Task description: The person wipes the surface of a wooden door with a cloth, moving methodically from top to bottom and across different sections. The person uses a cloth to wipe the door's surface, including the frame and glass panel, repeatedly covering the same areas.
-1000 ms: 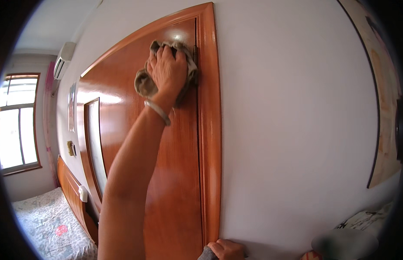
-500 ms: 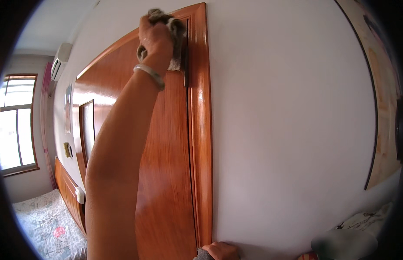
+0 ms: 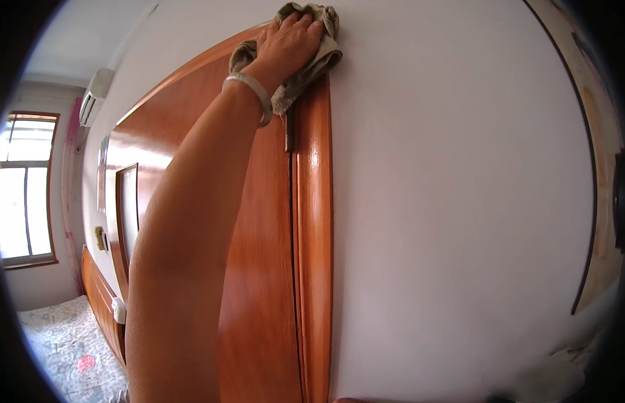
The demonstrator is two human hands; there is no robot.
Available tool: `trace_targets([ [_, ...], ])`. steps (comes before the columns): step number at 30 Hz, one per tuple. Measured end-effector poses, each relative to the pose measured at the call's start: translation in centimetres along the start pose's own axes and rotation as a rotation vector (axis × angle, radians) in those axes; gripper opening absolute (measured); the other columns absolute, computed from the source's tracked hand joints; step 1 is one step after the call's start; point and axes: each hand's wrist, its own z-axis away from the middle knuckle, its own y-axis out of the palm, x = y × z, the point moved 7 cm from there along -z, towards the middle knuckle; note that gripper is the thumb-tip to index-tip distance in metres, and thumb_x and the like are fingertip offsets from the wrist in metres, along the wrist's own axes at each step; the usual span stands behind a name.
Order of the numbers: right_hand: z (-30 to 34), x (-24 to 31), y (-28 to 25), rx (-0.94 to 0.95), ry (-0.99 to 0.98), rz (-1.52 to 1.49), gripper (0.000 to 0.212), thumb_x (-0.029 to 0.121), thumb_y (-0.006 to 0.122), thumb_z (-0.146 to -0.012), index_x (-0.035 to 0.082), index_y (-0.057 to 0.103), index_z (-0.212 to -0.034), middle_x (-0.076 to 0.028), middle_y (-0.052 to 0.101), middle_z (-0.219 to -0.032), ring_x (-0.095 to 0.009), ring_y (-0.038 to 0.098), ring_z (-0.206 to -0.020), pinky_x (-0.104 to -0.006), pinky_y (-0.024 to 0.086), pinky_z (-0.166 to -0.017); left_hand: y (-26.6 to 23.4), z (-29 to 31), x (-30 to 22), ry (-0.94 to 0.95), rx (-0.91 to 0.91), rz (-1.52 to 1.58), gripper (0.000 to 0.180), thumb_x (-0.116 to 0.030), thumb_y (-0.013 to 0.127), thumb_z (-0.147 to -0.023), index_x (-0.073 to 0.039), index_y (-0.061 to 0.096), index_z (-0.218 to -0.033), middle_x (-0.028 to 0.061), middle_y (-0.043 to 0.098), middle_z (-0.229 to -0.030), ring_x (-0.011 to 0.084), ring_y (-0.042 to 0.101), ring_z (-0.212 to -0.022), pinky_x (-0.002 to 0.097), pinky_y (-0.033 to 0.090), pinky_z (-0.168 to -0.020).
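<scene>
My left hand (image 3: pixel 291 46) is raised high, with a pale bangle (image 3: pixel 253 93) round its wrist. It holds a crumpled grey-green cloth (image 3: pixel 328 62) against the upper right corner of a glossy reddish-brown wooden door frame (image 3: pixel 314 201). The fingers press over the cloth, whose folds spill out on both sides and hide the corner. Just below the cloth a dark metal piece (image 3: pixel 289 136) sits at the edge of the wooden door (image 3: pixel 259 269). Of my right hand, at most a reddish sliver shows at the lower edge; its fingers are hidden.
White wall (image 3: pixel 447 188) runs right of the frame to a dark-edged picture or panel (image 3: pixel 598 248). At the left are a window (image 3: pixel 25 195), an air conditioner (image 3: pixel 95 97), and a bed (image 3: pixel 64 342) with a patterned cover and wooden headboard (image 3: pixel 101 289).
My left hand has slid right with the cloth, from the frame's top onto its corner, and its fingers have flattened. My right hand has dropped almost wholly out of sight below.
</scene>
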Motion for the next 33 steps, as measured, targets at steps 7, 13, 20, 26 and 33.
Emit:
trace_targets([
  [7,-0.5,-0.3,-0.2,-0.030,0.052,0.069,0.022,0.021,0.081,-0.083,0.011,0.066,-0.096,-0.009,0.067,-0.082,-0.032,0.067,-0.074,-0.0450,0.054,-0.065,0.1,0.5,1.3,0.219,0.110,-0.371,0.027,-0.018,0.056,-0.098,-0.007,0.071,-0.117,0.0122,0.064,-0.135,0.0298,0.059,-0.125,0.0393,0.048,-0.105],
  [13,0.0,-0.1,0.2,-0.023,0.002,0.047,0.022,0.020,0.081,-0.083,0.011,0.066,-0.096,-0.009,0.066,-0.081,-0.032,0.067,-0.074,-0.0446,0.054,-0.064,-3.6,7.5,4.3,-0.337,0.047,0.694,0.027,-0.015,0.047,-0.103,-0.007,0.064,-0.122,0.0116,0.064,-0.124,0.0225,0.062,-0.115,0.0383,0.052,-0.094],
  [20,0.4,-0.1,-0.2,-0.079,-0.042,0.033,0.025,0.018,0.083,-0.079,0.010,0.066,-0.097,-0.008,0.068,-0.085,-0.031,0.067,-0.073,-0.0425,0.052,-0.061,-6.0,18.3,-2.4,-0.631,-0.050,1.627,0.034,-0.022,0.057,-0.103,-0.001,0.064,-0.129,0.0120,0.067,-0.125,0.0254,0.066,-0.114,0.0363,0.054,-0.093],
  [26,2.1,0.2,-0.3,0.036,0.065,-0.117,0.027,0.013,0.082,-0.074,0.007,0.066,-0.095,-0.010,0.069,-0.082,-0.030,0.067,-0.069,-0.0377,0.053,-0.059,-11.2,20.6,-12.1,-0.231,-0.053,0.369,0.059,-0.047,0.056,-0.097,-0.001,0.062,-0.135,0.0181,0.052,-0.146,0.0435,0.037,-0.138,0.0535,0.026,-0.114],
  [33,3.4,0.8,-0.7,0.009,0.069,-0.142,0.027,0.012,0.083,-0.072,0.006,0.069,-0.095,-0.008,0.069,-0.079,-0.025,0.068,-0.066,-0.0345,0.055,-0.055,-13.2,26.5,-13.4,-0.216,0.112,0.258,0.055,-0.040,0.045,-0.102,-0.003,0.058,-0.141,0.0200,0.050,-0.149,0.0415,0.035,-0.143,0.0515,0.019,-0.118],
])
